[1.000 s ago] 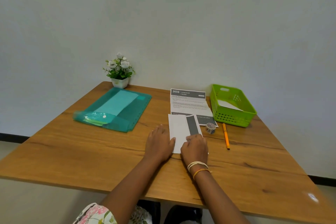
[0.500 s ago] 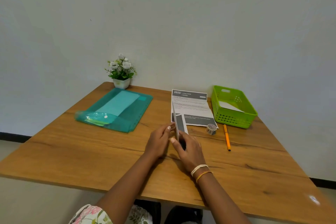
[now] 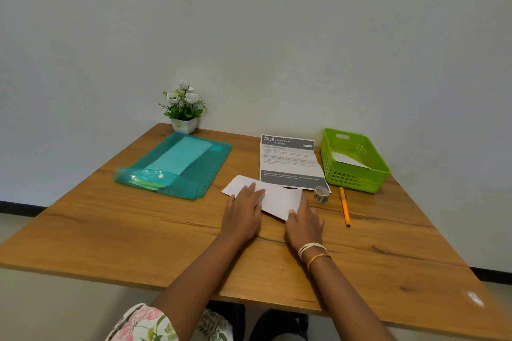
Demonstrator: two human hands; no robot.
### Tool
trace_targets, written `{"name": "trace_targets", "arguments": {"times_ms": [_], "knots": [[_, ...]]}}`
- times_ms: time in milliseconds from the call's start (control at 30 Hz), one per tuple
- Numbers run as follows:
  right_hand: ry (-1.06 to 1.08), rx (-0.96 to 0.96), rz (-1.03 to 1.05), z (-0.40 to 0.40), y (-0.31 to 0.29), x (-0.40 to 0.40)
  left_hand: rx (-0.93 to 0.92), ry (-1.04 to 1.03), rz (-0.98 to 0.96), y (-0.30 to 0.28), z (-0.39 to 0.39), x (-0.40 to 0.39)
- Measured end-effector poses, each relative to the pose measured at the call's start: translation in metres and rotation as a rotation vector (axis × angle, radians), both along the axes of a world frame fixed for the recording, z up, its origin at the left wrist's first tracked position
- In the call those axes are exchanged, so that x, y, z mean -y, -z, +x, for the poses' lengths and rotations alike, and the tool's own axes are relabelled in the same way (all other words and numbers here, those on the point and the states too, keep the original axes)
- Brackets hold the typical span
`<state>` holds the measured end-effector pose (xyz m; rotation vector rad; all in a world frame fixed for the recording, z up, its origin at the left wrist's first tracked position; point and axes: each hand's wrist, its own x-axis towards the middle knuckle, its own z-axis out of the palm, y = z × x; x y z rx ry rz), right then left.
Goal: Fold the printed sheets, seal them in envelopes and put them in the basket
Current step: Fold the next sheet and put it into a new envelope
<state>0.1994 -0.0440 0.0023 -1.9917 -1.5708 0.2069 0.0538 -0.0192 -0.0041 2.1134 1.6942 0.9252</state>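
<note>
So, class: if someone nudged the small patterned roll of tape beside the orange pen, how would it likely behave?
The small patterned roll of tape seems to stand on its round edge on the wooden table, so a nudge would probably send it rolling or tip it flat. It looks small and hollow, so likely light. The orange pen lying beside it might stop it.

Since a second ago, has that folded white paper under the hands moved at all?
Yes. The folded paper was turned over and now lies crosswise, blank side up, stretching left toward the teal folder; the tape roll stayed put.
</note>
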Motion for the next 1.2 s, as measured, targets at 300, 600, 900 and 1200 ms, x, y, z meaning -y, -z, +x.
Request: {"name": "trace_targets", "arguments": {"times_ms": [300, 600, 900, 1200], "knots": [[0.071, 0.389, 0.049, -0.006, 0.005, -0.007, -0.331, -0.059, 0.022, 0.002, 0.006, 0.005], [-0.349, 0.293, -0.175, -0.017, 0.003, -0.023, -0.333, -0.037, 0.145, 0.002, 0.004, 0.005], [-0.371, 0.338, -0.193, -0.015, 0.005, -0.020, -0.487, 0.131, -0.108, 0.006, -0.001, -0.007], [-0.254, 0.379, -0.257, 0.021, 0.007, -0.014, -0.469, 0.007, -0.168, 0.006, -0.031, -0.011]]}}
